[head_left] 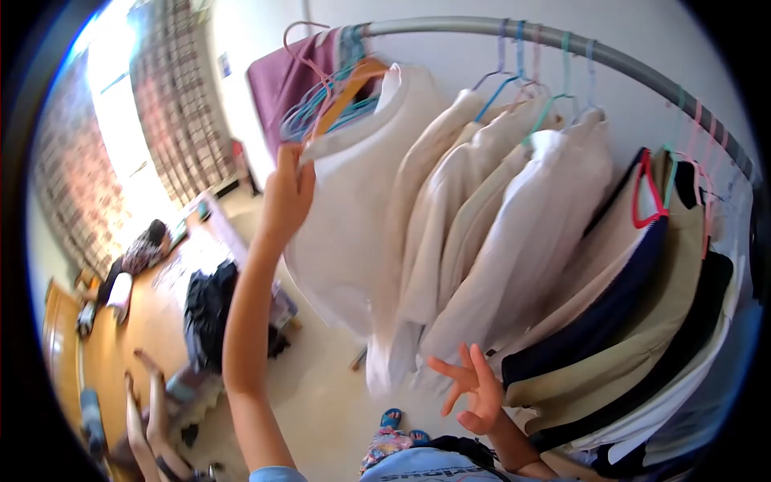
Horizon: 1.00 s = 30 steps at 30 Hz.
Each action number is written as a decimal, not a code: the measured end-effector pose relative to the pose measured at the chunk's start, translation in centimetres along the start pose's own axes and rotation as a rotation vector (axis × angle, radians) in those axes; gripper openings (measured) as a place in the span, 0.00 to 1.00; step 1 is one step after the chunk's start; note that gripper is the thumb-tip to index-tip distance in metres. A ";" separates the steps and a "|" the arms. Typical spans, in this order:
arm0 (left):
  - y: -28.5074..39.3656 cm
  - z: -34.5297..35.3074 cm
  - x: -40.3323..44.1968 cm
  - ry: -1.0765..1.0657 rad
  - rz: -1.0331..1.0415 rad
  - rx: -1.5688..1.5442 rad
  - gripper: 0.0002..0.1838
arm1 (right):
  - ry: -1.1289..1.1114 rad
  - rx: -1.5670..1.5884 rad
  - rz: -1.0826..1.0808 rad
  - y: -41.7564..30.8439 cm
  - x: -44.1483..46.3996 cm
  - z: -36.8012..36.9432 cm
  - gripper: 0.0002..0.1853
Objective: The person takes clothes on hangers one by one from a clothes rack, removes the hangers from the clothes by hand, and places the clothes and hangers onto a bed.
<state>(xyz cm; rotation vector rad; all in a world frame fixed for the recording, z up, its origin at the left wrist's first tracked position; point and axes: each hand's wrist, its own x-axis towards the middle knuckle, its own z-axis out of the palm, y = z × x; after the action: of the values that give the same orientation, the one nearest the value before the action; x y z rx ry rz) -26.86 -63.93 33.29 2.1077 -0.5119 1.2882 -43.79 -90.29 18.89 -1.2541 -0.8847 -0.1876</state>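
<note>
A curved grey rail (514, 29) carries a row of clothes on coloured hangers. My left hand (291, 189) is raised at the left end, its fingers closed on the shoulder edge of a white garment (345, 209) on a pink hanger (316, 68). Just beside it are an orange hanger (341, 96) and several blue ones. My right hand (470, 388) is low in front of the rack, fingers spread, holding nothing, near the hem of a white shirt (522, 225).
Further right hang navy, olive and black garments (666, 297). At the left, a wooden surface (152, 329) bears dark clothing (210, 309). Another person's bare legs (144, 410) show at the lower left. Patterned curtains (173, 104) frame a bright window.
</note>
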 end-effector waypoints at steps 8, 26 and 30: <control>3.6 -11.4 -19.6 -0.127 -0.093 0.521 0.11 | -0.316 -0.083 -0.048 3.3 3.1 5.4 0.40; 10.1 -34.6 -37.9 -0.393 -0.278 1.051 0.09 | -0.524 -0.229 -0.021 10.7 3.2 33.8 0.19; 5.7 -35.9 -37.5 -0.418 -0.188 1.003 0.10 | -0.488 -0.422 -0.169 12.6 6.5 36.3 0.14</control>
<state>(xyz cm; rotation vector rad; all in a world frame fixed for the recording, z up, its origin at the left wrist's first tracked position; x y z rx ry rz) -70.84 -43.63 13.75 3.1798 0.2636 1.0908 -49.49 -51.88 15.27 -1.6537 -1.4260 -0.2136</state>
